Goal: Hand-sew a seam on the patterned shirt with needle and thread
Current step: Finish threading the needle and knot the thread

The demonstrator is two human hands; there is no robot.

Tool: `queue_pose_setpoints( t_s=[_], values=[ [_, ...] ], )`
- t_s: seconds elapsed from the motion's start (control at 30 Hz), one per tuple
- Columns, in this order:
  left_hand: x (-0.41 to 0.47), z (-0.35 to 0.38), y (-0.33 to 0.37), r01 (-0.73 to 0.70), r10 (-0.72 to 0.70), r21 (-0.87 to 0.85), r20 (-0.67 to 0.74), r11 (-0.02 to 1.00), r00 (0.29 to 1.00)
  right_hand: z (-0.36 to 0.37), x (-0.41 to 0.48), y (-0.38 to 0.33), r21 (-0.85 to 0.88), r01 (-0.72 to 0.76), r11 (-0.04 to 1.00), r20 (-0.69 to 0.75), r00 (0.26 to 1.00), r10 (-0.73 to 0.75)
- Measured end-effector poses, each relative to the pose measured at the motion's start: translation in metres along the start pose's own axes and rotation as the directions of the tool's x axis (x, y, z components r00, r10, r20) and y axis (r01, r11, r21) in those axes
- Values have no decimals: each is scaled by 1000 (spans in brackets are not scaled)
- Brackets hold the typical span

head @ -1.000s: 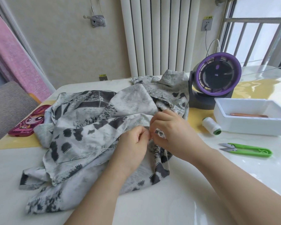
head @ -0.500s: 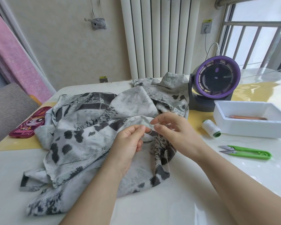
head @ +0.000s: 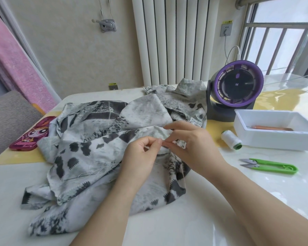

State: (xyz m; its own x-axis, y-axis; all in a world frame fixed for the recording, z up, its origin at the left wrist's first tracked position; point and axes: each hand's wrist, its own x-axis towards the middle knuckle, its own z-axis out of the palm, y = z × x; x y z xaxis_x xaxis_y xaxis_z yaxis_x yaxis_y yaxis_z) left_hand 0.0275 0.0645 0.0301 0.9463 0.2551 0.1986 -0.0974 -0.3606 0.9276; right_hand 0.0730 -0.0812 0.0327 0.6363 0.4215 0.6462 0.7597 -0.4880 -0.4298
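Note:
The grey-and-white patterned shirt lies crumpled on the table. My left hand and my right hand meet over a folded edge near the shirt's middle. Left thumb and forefinger are pinched together at that edge, fingertip to fingertip with the right hand's thumb and forefinger. The needle is too small to make out between the fingertips. Loose thread trails across the fabric to the left of my left wrist. A white thread spool lies to the right of the shirt.
Green thread snips lie right of my right forearm. A white tray holding a brown tool sits behind them, beside a purple desk fan. A pink phone case lies at the left edge. A radiator stands behind the table.
Both hands have loosened from a tight clasp on the fabric. The right hand's fingers have spread and drawn slightly right, while the left hand's fingertips stay pinched at the seam.

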Motion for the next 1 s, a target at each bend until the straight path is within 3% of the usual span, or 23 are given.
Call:
queue_pose_setpoints(
  t_s=[0.2, 0.4, 0.5, 0.6, 0.7, 0.83, 1.0],
  values=[
    [-1, -3, 0, -11, 2, 131, 69, 991, 998, -6, 4, 0, -30, 186, 982, 184, 967, -178],
    [-2, -5, 0, 27, -46, 147, 126, 989, 991, -3, 4, 4, 28, 179, 983, 232, 956, -180],
    [-1, -3, -3, -51, 40, 219, 55, 974, 998, -3, 3, 6, 46, 114, 992, 197, 973, -121],
    [-1, 0, -5, -201, 218, 350, -10, 915, 976, -2, 1, 4, 80, 32, 996, 152, 987, -44],
    [-2, 1, -5, -289, 340, 419, -51, 861, 939, 1, 0, 1, 177, -132, 975, 122, 986, 111],
    [-3, 1, -3, -320, 376, 370, -89, 872, 922, 1, 0, -2, 372, -394, 840, 189, 919, 347],
    [-1, 2, -2, -262, 297, 250, -111, 932, 949, -4, 3, -3, 531, -507, 679, 284, 862, 421]
  ],
)
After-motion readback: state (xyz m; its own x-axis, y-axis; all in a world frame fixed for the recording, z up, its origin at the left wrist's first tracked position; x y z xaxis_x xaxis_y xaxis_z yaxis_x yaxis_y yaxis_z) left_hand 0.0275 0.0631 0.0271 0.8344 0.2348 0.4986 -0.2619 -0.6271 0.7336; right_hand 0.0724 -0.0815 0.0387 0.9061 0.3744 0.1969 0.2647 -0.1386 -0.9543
